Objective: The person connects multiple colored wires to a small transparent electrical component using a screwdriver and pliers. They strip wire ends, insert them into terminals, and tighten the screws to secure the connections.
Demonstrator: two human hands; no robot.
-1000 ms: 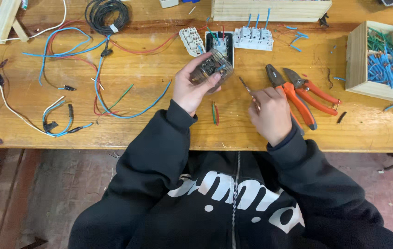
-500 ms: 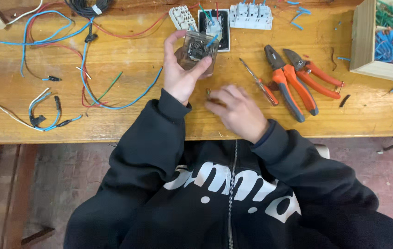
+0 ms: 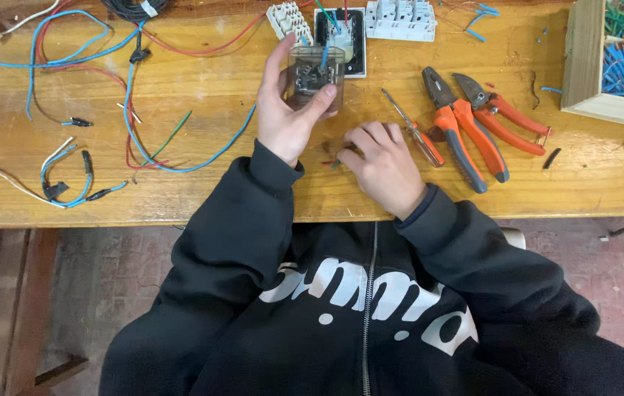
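My left hand [image 3: 288, 117] holds a clear plastic socket housing [image 3: 315, 77] upright above the wooden bench [image 3: 202, 198], thumb on its front and fingers behind it. A short blue wire sticks out of its top. My right hand [image 3: 384, 165] rests low on the bench, its bent fingertips pinched on a short green and red wire piece [image 3: 336, 162]. A thin screwdriver with an orange handle [image 3: 416, 133] lies just right of that hand, untouched.
Orange-handled pliers [image 3: 464, 139] and cutters [image 3: 506, 117] lie to the right. A wooden box [image 3: 583, 66] of blue and green wire offcuts stands at far right. White terminal blocks [image 3: 400, 18] and a black-framed plate [image 3: 357, 44] sit at the back. Loose blue, red and white wires [image 3: 132, 110] sprawl left.
My right hand laid the screwdriver on the bench and moved left to the short wire piece. My left hand turned the clear housing more upright.
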